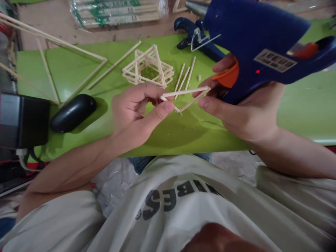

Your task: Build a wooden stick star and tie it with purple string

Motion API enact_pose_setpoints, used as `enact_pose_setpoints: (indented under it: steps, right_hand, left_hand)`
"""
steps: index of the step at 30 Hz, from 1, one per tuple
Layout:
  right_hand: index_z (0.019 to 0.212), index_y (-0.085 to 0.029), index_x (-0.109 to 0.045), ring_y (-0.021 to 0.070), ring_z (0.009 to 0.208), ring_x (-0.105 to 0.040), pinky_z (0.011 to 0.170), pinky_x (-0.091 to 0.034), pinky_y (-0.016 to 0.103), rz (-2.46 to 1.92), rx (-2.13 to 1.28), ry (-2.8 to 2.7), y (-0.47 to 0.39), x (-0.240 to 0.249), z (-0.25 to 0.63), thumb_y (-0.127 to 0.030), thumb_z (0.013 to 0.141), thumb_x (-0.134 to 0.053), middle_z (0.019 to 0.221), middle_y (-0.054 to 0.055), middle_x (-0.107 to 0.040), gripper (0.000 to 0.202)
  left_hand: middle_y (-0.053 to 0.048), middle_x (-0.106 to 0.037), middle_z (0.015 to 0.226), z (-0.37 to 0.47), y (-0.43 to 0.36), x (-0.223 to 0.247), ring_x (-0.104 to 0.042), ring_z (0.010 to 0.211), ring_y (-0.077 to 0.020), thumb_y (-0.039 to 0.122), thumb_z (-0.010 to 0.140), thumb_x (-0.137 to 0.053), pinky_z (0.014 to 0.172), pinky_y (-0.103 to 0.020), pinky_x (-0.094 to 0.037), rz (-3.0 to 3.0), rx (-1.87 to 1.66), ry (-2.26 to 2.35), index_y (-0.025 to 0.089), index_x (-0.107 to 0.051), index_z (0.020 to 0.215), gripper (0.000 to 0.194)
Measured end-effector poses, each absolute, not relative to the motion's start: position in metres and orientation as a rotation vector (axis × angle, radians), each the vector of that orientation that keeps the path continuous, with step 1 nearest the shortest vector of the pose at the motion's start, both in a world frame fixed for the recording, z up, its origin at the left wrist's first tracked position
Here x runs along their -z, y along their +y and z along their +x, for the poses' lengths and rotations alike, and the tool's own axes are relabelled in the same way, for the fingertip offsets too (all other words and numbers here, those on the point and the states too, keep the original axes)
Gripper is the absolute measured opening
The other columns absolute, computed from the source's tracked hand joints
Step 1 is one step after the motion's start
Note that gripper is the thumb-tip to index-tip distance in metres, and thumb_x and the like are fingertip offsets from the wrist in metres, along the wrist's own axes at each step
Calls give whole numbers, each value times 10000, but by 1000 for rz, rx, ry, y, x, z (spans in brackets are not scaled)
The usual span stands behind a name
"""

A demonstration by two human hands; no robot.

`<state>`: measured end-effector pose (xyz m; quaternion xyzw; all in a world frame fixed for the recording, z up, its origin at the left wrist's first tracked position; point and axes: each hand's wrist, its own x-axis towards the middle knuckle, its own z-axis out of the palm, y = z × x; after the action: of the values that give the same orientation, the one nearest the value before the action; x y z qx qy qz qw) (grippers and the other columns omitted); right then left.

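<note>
Small pale-wood triangle point(186, 92), seemingly closed, was pinched at its left corner by left hand point(136, 115), blue plastic glue gun point(252, 35) gripped by right hand point(249, 113); farther off, pale-wood star frame point(160, 66) looked built, thin wooden sticks point(190, 72) left unjoined.

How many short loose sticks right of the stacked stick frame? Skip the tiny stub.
3, side by side: left stick, middle stick and right stick, between the stacked stick frame and the glue gun. More could be hidden behind the right hand.
</note>
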<state>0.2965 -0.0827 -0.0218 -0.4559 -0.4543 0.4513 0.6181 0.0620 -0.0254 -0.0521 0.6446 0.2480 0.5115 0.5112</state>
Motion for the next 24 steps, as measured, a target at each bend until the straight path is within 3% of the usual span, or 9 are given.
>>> enact_pose_setpoints:
  steps: [7, 11, 15, 19, 21, 24]
  right_hand:
    - [1150, -319, -774, 213, 1006, -822, 821, -759, 363, -1124, -1008, -1102, -83, 22, 300, -280, 807, -1112, 1345, 43, -774, 483]
    - [1134, -335, -792, 204, 1010, -826, 823, -756, 360, -1148, -1017, -1116, -83, 22, 300, -276, 833, -1102, 1357, 21, -774, 436]
    - [1156, -352, -828, 187, 977, -831, 774, -730, 337, -1039, -978, -1111, -82, 26, 300, -265, 837, -1113, 1303, 7, -798, 436]
    - [1182, -346, -859, 166, 936, -827, 753, -714, 309, -983, -894, -1132, -78, 35, 301, -274, 821, -1136, 1282, 12, -815, 461]
    - [1176, -332, -882, 155, 894, -823, 691, -686, 287, -947, -853, -1113, -75, 37, 301, -316, 808, -1152, 1237, 9, -822, 457]
    - [1117, -299, -919, 155, 788, -810, 499, -547, 278, -913, -865, -1025, -70, 36, 299, -403, 834, -1139, 1145, 11, -823, 373]
  left_hand:
    - [-35, -852, 957, 62, -25, 51, -740, 821, -111, 265, 992, -1003, 750, -269, -585, 1573, -1246, 598, 244, -912, 1061, 116]
    - [-42, -856, 981, 60, -25, 52, -747, 866, -127, 237, 998, -991, 774, -284, -576, 1598, -1259, 588, 234, -909, 1098, 129]
    - [-36, -848, 952, 59, -25, 51, -739, 841, -139, 295, 912, -1071, 775, -298, -585, 1617, -1248, 599, 236, -907, 1059, 228]
    - [-20, -847, 958, 58, -27, 48, -731, 820, -122, 265, 977, -1013, 798, -293, -593, 1670, -1219, 649, 247, -897, 1050, 138]
    - [-14, -843, 954, 59, -26, 48, -746, 828, -124, 276, 1005, -987, 793, -286, -596, 1713, -1231, 648, 248, -883, 1050, 117]
    - [-11, -838, 927, 62, -21, 51, -747, 793, -118, 265, 1039, -938, 730, -266, -585, 1829, -1350, 559, 225, -853, 1052, 94]
